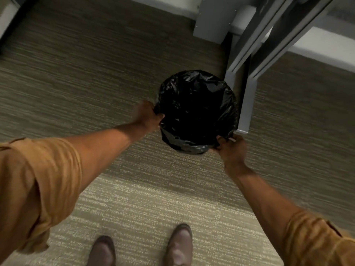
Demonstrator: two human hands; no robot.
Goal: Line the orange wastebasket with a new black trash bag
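A black trash bag [197, 110] covers the round wastebasket on the carpet, folded over the rim all around. No orange of the wastebasket shows; the bag hides it. My left hand [147, 116] grips the bag's edge at the rim's left side. At the near right of the rim, my right hand [231, 148] pinches the bag's folded edge. The inside of the bag is dark and looks hollow.
A grey metal desk leg [245, 104] stands right against the wastebasket's right side, with the desk frame [269, 35] running up and right. A white baseboard [326, 48] lines the wall behind. My two brown shoes [142, 246] stand on the carpet below.
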